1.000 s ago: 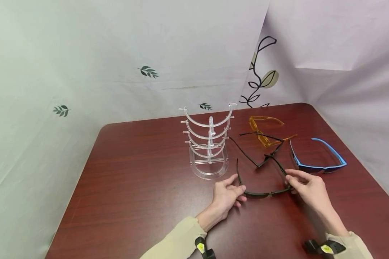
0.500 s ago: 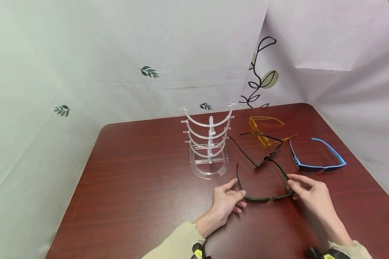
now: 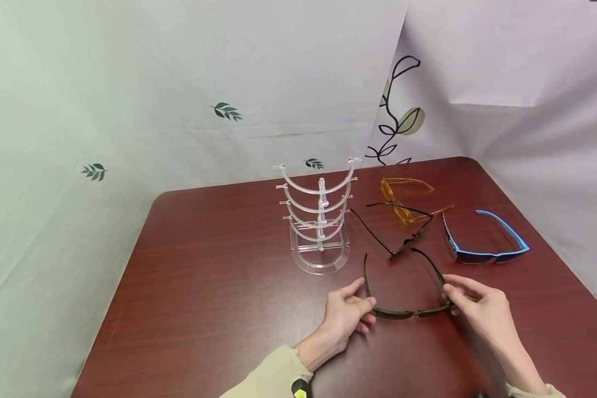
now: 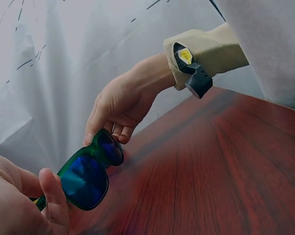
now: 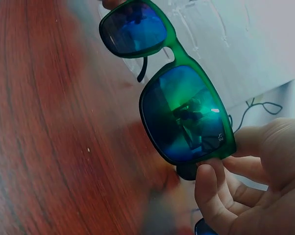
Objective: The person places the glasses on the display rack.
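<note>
A pair of green-framed sunglasses (image 3: 395, 315) with blue-green mirrored lenses is held between both hands, temples spread and pointing away from the person. My left hand (image 3: 345, 318) pinches the left hinge corner between thumb and fingers. At the other corner my right hand (image 3: 482, 307) grips the frame where the temple meets it. In the right wrist view both lenses (image 5: 184, 115) face the camera, and the right thumb and fingers close on the frame's end. The left wrist view shows the same sunglasses (image 4: 84, 181) with both hands on them.
A clear tiered eyewear stand (image 3: 320, 260) stands left of centre at the back. Black-framed glasses (image 3: 393, 251) lie just beyond the held pair. Yellow glasses (image 3: 403, 213) and blue sunglasses (image 3: 487, 257) lie at the back right. Everything stands on a reddish-brown table (image 3: 204, 276).
Both hands have drawn the green sunglasses a little toward the person, away from the black-framed glasses. The grip on each side is unchanged.
</note>
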A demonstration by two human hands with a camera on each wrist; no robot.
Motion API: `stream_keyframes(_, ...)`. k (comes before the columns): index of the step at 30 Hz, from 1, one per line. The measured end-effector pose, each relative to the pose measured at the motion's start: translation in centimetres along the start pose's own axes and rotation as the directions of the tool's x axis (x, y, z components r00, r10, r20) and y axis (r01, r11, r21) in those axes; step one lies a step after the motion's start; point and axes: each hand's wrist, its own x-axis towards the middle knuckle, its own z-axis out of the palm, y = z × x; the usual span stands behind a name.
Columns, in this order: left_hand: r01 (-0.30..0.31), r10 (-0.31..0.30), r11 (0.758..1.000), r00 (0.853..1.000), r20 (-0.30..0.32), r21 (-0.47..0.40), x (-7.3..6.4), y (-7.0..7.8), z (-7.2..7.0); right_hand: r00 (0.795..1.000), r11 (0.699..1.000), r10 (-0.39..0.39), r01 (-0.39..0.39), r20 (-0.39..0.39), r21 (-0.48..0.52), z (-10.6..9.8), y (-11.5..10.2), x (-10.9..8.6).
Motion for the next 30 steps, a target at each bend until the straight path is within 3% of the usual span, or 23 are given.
stream_keyframes(15, -0.002, 0.001, 1.0, 1.0, -0.006, -0.029, -0.8, -0.2, -0.9, 0.999, 0.999, -0.003, 0.005, -0.043, 0.032, 0.7, -0.6, -1.8)
stream_keyframes(24, -0.057, 0.056, 0.998, 0.998, -0.024, -0.025, -1.2, 0.0, -1.1, 0.999, 0.999, 0.012, -0.009, -0.046, 0.054, 0.9, -1.1, -2.5)
stream_keyframes(30, -0.057, 0.056, 0.998, 0.998, -0.031, -0.038, -1.3, 0.3, -1.3, 0.999, 0.999, 0.001, 0.002, -0.054, 0.054, 1.0, -1.3, -2.6)
